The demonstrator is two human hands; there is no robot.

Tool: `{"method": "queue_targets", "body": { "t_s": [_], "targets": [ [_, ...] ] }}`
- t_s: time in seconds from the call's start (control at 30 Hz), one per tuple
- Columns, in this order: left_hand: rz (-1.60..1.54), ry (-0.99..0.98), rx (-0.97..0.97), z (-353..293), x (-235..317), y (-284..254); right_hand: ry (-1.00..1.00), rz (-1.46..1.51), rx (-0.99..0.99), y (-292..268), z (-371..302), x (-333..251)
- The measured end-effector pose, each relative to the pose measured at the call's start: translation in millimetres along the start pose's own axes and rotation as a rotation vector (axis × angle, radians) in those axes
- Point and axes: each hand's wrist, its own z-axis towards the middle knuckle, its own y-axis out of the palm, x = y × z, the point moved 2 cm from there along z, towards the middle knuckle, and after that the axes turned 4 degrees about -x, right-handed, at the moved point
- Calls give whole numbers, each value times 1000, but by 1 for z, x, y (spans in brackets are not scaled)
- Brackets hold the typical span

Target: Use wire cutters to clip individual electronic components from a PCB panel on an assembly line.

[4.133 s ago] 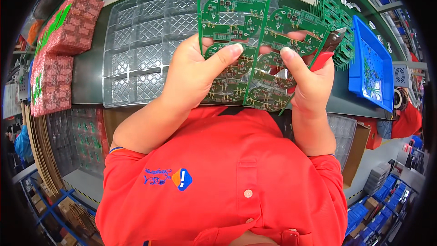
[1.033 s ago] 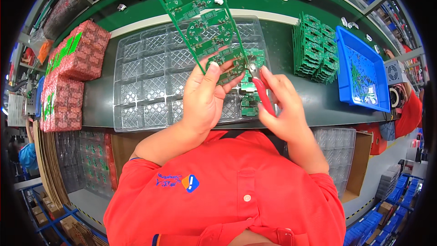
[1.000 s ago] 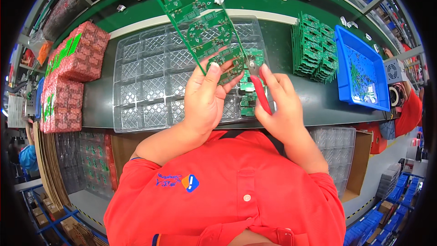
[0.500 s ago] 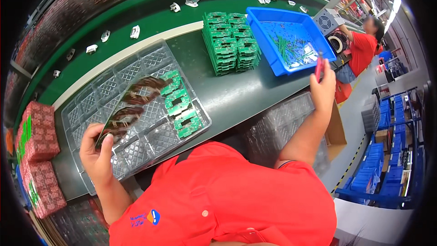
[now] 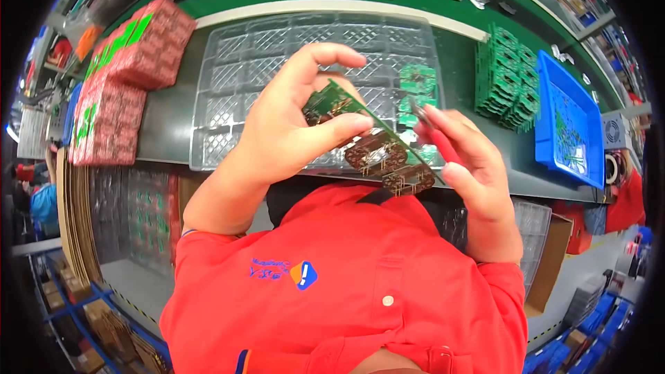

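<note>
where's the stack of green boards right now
In the head view the stack of green boards sits on the bench at upper right, between the clear plastic tray and the blue bin.

Two hands are up in front: the left hand [image 5: 280, 138] and the right hand [image 5: 471, 166]; one strip of green circuit boards [image 5: 370, 142] sits between them; one clear plastic tray [image 5: 235, 76] lies on the table; one blue bin [image 5: 564, 125] is on the right; two red-wrapped bundles [image 5: 131, 48] are on the left; one pile of green boards [image 5: 506, 79] stands beside the bin.
</note>
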Motion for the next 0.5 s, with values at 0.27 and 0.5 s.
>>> {"method": "queue_targets", "body": {
  "t_s": [0.27, 0.5],
  "targets": [
    [309, 18, -58, -11, 8, -29, -53, -236, -135, 28, 39, -10],
    [214, 12, -105, -12, 7, -56, -59, -153, -72, 43, 64, 3]
  ]
}}
